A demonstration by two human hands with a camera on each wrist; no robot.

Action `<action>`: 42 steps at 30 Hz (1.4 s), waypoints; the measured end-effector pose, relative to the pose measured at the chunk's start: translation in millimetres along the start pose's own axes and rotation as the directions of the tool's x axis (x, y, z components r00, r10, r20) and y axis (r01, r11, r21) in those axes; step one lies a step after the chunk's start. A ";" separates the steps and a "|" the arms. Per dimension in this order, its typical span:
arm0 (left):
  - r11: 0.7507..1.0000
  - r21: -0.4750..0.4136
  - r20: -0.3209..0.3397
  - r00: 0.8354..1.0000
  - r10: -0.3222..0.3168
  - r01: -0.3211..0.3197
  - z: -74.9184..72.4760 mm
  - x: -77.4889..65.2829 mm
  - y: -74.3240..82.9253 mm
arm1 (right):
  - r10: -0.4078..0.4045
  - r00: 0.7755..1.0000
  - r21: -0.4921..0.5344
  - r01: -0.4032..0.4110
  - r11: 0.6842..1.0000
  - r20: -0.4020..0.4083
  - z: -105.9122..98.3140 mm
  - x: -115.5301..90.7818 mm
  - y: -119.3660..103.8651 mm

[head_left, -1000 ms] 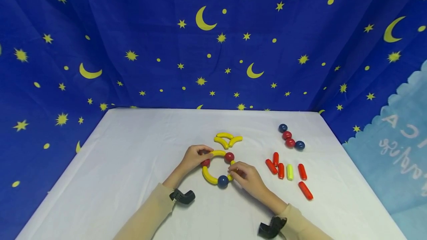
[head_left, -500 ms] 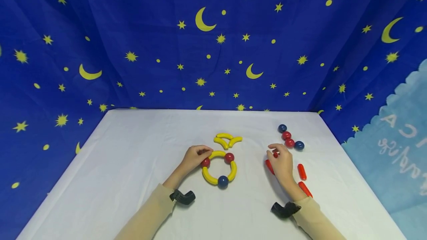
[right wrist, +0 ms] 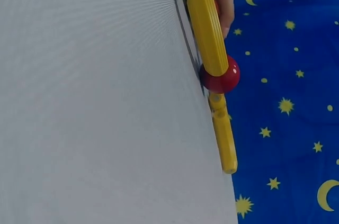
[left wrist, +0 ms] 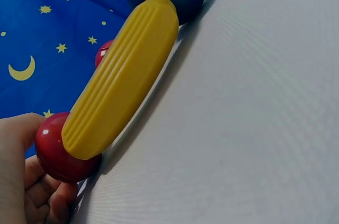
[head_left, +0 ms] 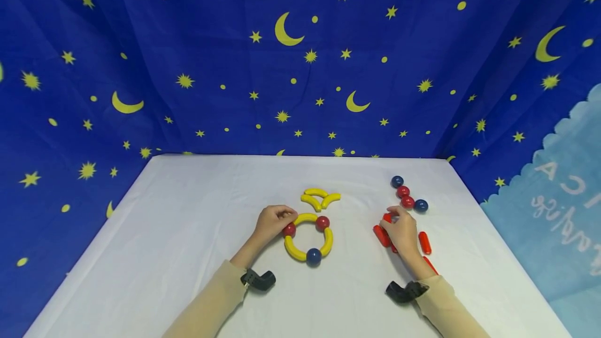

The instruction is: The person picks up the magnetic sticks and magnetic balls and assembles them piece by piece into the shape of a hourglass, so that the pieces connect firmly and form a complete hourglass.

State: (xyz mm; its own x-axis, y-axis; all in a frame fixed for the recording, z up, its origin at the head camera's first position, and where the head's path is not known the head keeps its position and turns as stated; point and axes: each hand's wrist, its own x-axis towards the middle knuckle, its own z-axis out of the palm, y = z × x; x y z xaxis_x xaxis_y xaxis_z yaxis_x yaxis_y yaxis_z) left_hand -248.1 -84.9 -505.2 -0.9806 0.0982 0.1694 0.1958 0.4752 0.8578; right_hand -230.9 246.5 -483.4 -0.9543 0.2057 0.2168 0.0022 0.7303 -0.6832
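My left hand (head_left: 273,221) holds the upper left of a ring made of curved yellow rods (head_left: 295,249) joined by balls. Its fingers lie around the red ball (left wrist: 66,147) there. A second red ball (head_left: 322,222) is at the ring's upper right, and a blue ball (head_left: 313,256) at the bottom. At the right of the table, the thumb and forefinger of my right hand (head_left: 401,229) are at a short straight red rod (head_left: 387,217). Another red rod (head_left: 381,236) lies just left of the thumb. The hand covers part of this group.
Loose curved yellow rods (head_left: 331,200) lie behind the ring. Several balls, two red and two blue (head_left: 421,205), form a bent row at the back right. More red rods (head_left: 424,242) lie right of my right hand. A starry blue cloth (head_left: 225,56) hangs behind the white table (head_left: 202,192).
My right hand has left the ring's right side and moved right to the straight rods, covering the yellow-green one. My left hand has stayed at the ring, which has not moved.
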 end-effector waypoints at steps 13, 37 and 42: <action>0.999 0.045 0.050 0.998 -0.023 0.021 -3.8 0.4 1.6 | -0.129 0.991 0.406 0.135 0.904 -0.042 21.9 0.4 -47.3; 0.999 0.039 0.055 0.998 0.003 -0.005 -2.2 -1.4 2.2 | -0.433 0.891 0.506 0.313 0.804 0.135 41.4 -29.8 -111.9; 1.000 0.029 0.058 0.998 -0.003 0.001 -1.1 -0.7 2.2 | -0.420 0.900 0.446 0.331 0.832 0.116 47.7 -24.9 -96.4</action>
State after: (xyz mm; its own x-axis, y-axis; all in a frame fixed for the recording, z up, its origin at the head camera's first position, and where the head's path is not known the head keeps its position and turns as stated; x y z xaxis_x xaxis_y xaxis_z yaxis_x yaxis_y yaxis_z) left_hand -247.0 -84.9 -502.9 -0.9794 0.1473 0.1383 0.1944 0.5004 0.8437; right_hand -221.6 139.9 -456.2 -0.8943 -0.1973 0.4017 -0.4475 0.3848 -0.8072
